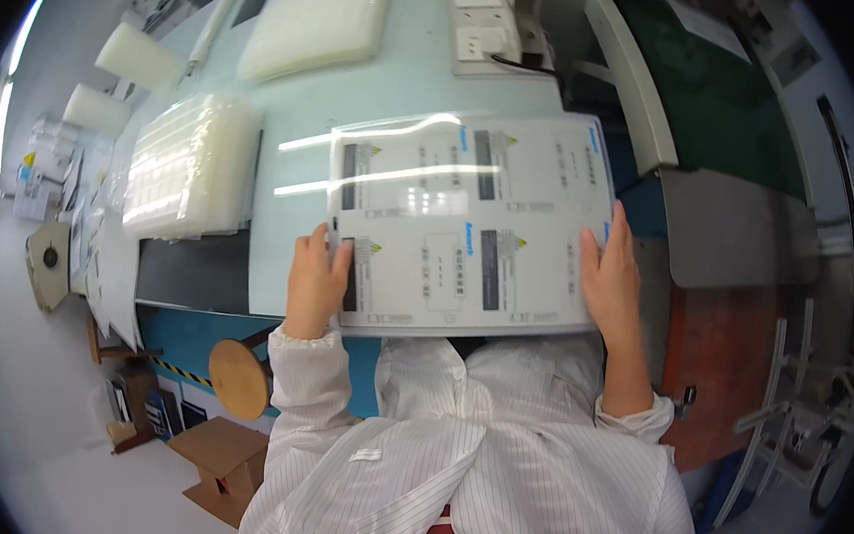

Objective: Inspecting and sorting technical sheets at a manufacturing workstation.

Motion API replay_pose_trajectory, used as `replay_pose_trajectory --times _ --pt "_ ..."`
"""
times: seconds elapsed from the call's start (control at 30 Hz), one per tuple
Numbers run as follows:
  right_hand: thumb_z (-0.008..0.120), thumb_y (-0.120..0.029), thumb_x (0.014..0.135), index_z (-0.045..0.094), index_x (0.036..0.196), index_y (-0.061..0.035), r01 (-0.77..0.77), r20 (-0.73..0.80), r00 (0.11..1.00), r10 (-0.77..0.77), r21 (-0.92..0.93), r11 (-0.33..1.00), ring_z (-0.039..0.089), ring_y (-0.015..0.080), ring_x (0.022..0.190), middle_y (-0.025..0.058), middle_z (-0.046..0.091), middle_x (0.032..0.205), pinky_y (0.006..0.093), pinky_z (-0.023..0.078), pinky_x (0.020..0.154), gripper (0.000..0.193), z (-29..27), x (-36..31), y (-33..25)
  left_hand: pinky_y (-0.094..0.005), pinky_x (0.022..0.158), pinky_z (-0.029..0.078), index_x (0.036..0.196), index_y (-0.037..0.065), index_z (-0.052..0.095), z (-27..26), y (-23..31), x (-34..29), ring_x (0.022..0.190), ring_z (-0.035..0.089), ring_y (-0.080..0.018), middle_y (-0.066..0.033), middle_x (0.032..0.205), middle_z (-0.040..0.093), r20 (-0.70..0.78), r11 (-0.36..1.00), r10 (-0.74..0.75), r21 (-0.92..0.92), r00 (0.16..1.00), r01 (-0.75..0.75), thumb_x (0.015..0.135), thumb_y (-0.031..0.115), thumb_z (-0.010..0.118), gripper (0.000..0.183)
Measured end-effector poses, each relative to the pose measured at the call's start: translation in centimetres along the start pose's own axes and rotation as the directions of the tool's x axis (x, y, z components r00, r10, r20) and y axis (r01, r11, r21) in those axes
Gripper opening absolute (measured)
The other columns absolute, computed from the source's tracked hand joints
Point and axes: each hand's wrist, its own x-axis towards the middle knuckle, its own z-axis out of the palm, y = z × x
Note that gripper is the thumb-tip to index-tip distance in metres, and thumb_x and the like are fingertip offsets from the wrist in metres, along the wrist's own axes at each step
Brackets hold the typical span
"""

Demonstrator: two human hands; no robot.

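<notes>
A wide, flat white printed sheet (pixel 399 235) with a glossy, see-through surface lies level in front of me, repeating small text blocks, dark bars and blue marks across it. Its near edge reaches past the table edge, over my lap. My left hand (pixel 318 279) grips its left side near the lower corner, thumb on top. On the opposite side, my right hand (pixel 612 282) holds the right edge with the thumb on the face and the fingers along the rim. Whether it is one sheet or a thin stack, I cannot tell. The fingertips underneath are hidden.
Clear-wrapped stacks of whitish trays (pixel 194 168) stand left on the pale table (pixel 301 86), with another translucent stack (pixel 316 22) farther back. A power strip (pixel 481 30) with a black cable sits at the far side. Right is a green-belted conveyor (pixel 721 99); below left, a round stool (pixel 239 380) and a cardboard box (pixel 219 446).
</notes>
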Motion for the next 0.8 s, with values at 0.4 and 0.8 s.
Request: replay_pose_trajectory --times 0.4,0.8 --pt "0.043 -0.029 0.098 0.027 0.144 -0.0063 0.162 -0.040 0.985 -0.166 -0.089 0.983 0.051 0.0394 0.111 0.0220 0.043 0.128 0.0420 0.044 0.089 0.053 2.8 0.0 0.6 -0.0412 0.074 0.043 0.122 -0.005 0.048 2.3 1.1 0.0 0.085 0.052 -0.0328 -0.0197 0.096 0.052 -0.280 0.991 -0.115 0.026 0.953 0.128 0.087 0.037 0.058 0.055" --pt "0.040 -0.025 0.098 0.027 0.143 -0.0041 0.138 -0.043 0.988 -0.145 -0.135 0.981 0.052 0.0385 0.110 0.0238 0.042 0.129 0.0425 0.045 0.087 0.051 2.8 0.4 0.4 -0.0392 0.075 0.041 0.122 -0.003 0.049 2.5 0.5 0.6 0.086 0.049 -0.0299 -0.0171 0.097 0.050 -0.332 0.990 -0.114 -0.116 0.936 0.079 0.083 0.030 0.063 0.052"
